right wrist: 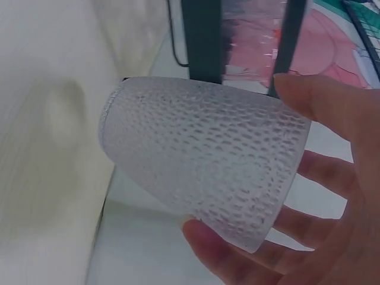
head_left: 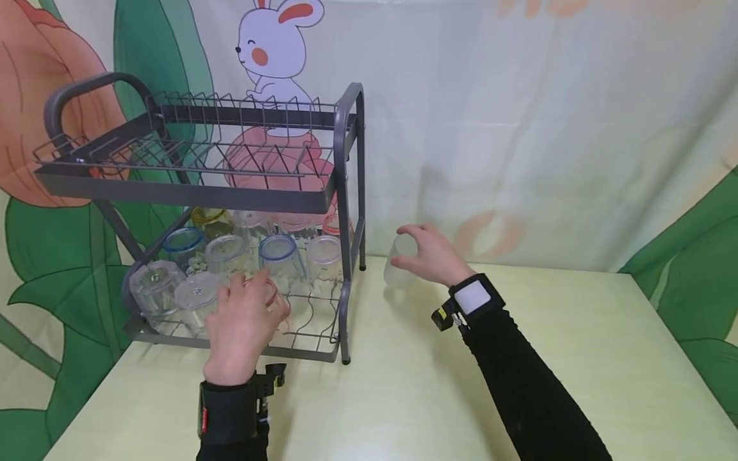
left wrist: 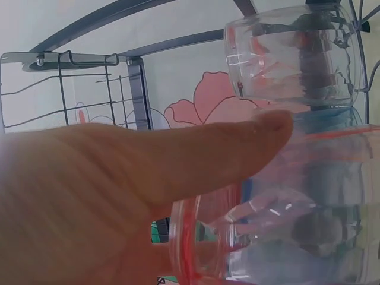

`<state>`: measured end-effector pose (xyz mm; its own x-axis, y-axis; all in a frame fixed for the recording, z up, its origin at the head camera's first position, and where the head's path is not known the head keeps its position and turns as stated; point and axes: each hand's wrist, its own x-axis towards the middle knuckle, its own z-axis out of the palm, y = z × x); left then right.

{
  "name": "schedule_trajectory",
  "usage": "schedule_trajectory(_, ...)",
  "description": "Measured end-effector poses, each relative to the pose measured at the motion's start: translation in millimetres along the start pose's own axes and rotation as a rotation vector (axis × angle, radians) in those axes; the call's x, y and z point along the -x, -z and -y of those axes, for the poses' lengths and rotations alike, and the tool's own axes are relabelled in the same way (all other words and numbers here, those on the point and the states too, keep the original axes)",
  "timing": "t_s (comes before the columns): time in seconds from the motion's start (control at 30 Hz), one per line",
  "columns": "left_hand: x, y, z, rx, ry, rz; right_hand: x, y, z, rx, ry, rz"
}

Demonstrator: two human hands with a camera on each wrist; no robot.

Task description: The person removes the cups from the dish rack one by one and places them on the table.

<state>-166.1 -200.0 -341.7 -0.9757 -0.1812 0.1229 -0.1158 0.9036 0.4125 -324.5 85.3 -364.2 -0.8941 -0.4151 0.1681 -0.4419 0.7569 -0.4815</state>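
At the rack's front, my left hand (head_left: 245, 323) is around a clear glass with a red rim (head_left: 270, 291). In the left wrist view the thumb (left wrist: 208, 154) lies along one side of this red-rimmed glass (left wrist: 188, 243), and fingers show partly behind it. My right hand (head_left: 435, 256) holds a frosted glass (head_left: 398, 264) just right of the rack. The right wrist view shows this frosted, dimpled glass (right wrist: 208, 154) between thumb and fingers near its wide end. Whether it touches the table cannot be told.
A dark two-tier dish rack (head_left: 184, 192) stands at the left of the pale table (head_left: 403, 384). Several glasses, among them a blue-rimmed glass (head_left: 280, 262) and a yellowish glass (head_left: 212, 223), stand on its lower tier. A printed curtain (head_left: 519, 128) hangs behind the table.
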Motion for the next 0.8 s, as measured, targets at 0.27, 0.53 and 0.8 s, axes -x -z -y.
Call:
schedule_trajectory(0.27, 0.0, -1.5, -2.0, 0.007, 0.001, 0.032, -11.0, -10, 6, 0.16, 0.011, 0.087)
schedule_trajectory(0.53, 1.4, -2.4, -2.7, 0.0, 0.005, 0.054, -20.7, -22, 1, 0.241, -0.048, 0.103)
schedule_trajectory(0.8, 1.6, -0.1, -3.0, 0.006, 0.005, 0.066, -28.6, -34, -2, 0.327, -0.093, 0.078)
